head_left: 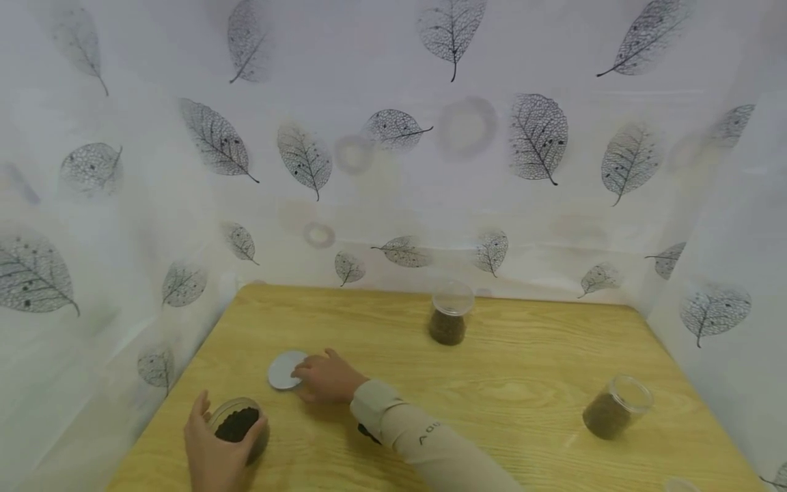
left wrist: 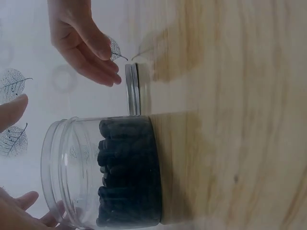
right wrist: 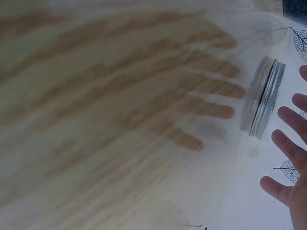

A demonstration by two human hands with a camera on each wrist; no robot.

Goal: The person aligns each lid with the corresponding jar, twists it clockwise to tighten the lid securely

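Note:
A clear jar (left wrist: 86, 158) of dark rounded pieces stands uncovered on the table, at front left in the head view. My left hand (head_left: 215, 447) is cupped around it. In the left wrist view, its fingers (left wrist: 29, 199) show by the jar's far side, and the thumb (left wrist: 14, 112) sits above the rim, apart from the glass. Just beyond the jar lies a silver metal lid (head_left: 285, 371), flat on the table. My right hand (head_left: 328, 379) hovers at the lid's right edge; the right wrist view shows its fingers (right wrist: 290, 143) spread and apart from the lid, holding nothing.
Another clear jar (head_left: 447, 326) with dark contents stands at the table's back middle. A third jar (head_left: 606, 415) is on the right side. Part of a clear round thing (head_left: 679, 485) shows at the bottom right edge. Leaf-printed sheeting (head_left: 393, 191) encloses the wooden table (head_left: 522, 369).

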